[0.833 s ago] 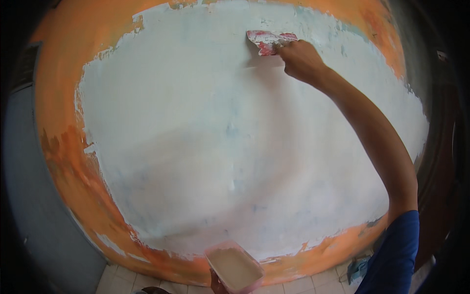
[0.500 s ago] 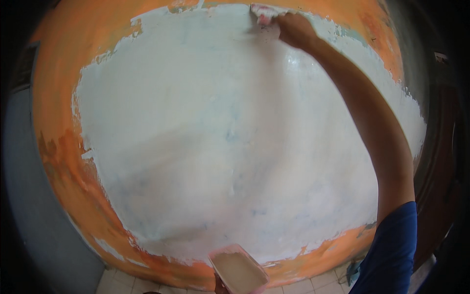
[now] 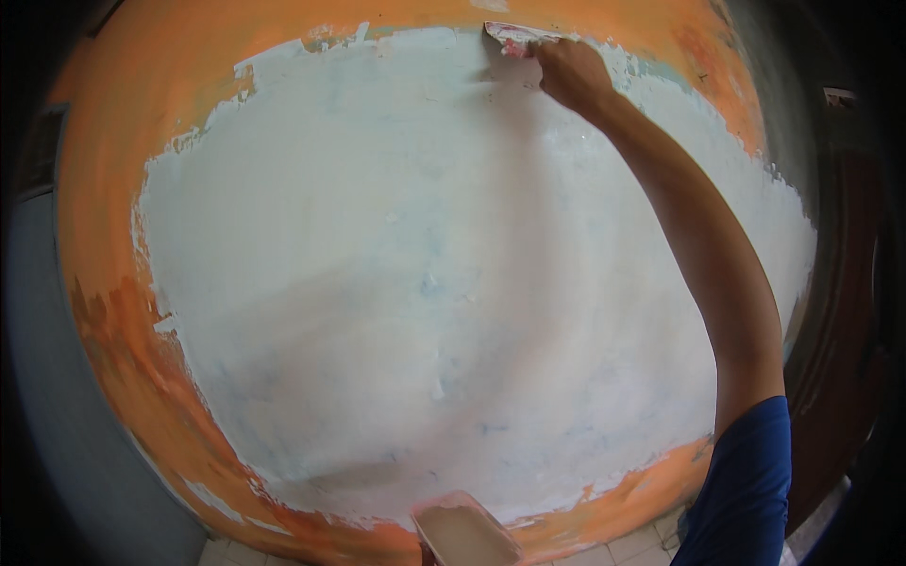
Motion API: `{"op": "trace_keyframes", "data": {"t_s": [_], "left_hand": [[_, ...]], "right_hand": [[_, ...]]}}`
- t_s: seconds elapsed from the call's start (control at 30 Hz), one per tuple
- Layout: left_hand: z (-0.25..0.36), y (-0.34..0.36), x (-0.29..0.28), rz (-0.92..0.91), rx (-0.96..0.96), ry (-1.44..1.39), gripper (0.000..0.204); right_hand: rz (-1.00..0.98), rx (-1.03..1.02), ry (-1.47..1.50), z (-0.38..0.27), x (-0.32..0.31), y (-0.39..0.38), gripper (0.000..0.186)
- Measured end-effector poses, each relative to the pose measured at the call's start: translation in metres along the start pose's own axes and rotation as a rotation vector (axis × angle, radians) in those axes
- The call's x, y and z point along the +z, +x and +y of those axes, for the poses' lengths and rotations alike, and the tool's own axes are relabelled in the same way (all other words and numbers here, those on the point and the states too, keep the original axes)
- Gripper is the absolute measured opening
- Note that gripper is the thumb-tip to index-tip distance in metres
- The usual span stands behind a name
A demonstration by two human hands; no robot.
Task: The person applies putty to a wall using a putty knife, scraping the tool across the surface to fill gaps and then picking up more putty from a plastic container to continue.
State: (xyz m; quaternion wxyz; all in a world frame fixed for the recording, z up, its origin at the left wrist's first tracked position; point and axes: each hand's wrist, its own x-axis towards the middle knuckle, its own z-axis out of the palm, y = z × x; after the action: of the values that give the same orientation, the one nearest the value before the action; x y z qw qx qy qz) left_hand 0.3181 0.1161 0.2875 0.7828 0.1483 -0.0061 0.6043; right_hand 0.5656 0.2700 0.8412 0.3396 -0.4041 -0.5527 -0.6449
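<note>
My right hand (image 3: 574, 75) is closed around a broad putty knife (image 3: 514, 40), its pale blade smeared with white and pink. The blade is at the upper edge of a large whitish coat of putty (image 3: 330, 217) on an orange wall (image 3: 118, 217), with its shadow just below. Low in the view, a pinkish plastic tub (image 3: 459, 498) holds beige-grey paste (image 3: 462, 536). Its left side is held by my left hand (image 3: 427, 554), of which only a small part shows; most of the fingers are hidden.
A grey door-like panel (image 3: 57, 377) stands at the left. Pale floor tiles (image 3: 632, 545) run along the wall's foot. To the right are a dark grey wall strip (image 3: 793, 123) and a dark reddish-brown surface (image 3: 840, 377). Ragged putty edges border the orange paint.
The view has tilted up slightly, so the wall and tub sit lower in the picture. My right hand keeps the knife near the coat's upper edge; the tub stays in my left hand.
</note>
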Motion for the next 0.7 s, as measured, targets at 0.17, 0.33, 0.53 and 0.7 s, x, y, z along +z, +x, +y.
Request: {"op": "trace_keyframes", "data": {"t_s": [0.17, 0.33, 0.53, 0.7], "left_hand": [[-0.011, -0.001, 0.021, 0.092, -0.008, 0.003, 0.056], [-0.017, -0.005, 0.014, 0.155, -0.005, -0.031, 0.058], [-0.039, -0.006, 0.000, 0.107, -0.034, -0.046, 0.060], [-0.043, -0.003, 0.027, 0.194, -0.072, 0.006, 0.061]], "right_hand": [[-0.145, -0.112, -0.016, -0.040, 0.017, -0.077, 0.044], [-0.227, -0.073, 0.129, -0.060, -0.034, -0.104, 0.042], [0.023, 0.001, 0.017, -0.005, -0.038, -0.005, 0.037], [-0.238, -0.149, 0.042, -0.038, -0.002, -0.042, 0.020]]}}
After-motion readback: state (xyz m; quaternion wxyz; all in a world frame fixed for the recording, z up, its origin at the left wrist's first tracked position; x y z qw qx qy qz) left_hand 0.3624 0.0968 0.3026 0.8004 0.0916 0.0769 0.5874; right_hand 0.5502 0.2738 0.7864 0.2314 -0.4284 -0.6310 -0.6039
